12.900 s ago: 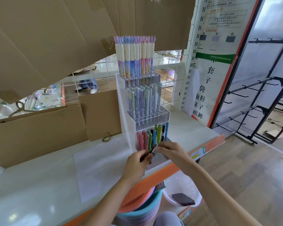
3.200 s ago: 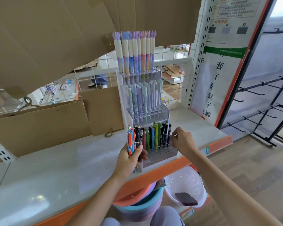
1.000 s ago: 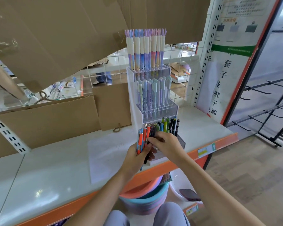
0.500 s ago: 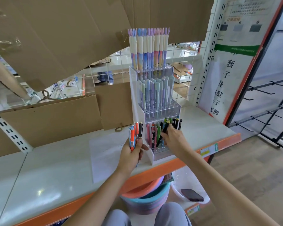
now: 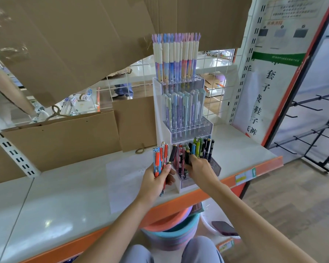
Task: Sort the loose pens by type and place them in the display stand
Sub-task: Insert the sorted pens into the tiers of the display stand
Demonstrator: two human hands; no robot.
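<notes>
Up front, my left hand point(image 5: 156, 179) grips a bundle of loose pens point(image 5: 160, 158) beside the display stand point(image 5: 160, 118). My right hand point(image 5: 199, 168) pinches a dark pen point(image 5: 187, 157) in its bottom tier, near the shelf edge point(image 5: 258, 168); open counter point(image 5: 65, 186) lies left.

Orange-and-blue pens point(image 5: 158, 161), white stand point(image 5: 160, 114) of pastel pens point(image 5: 182, 109), orange shelf edge point(image 5: 258, 168)

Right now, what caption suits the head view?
Left hand holds loose pens; right hand reaches into the stand.
</notes>
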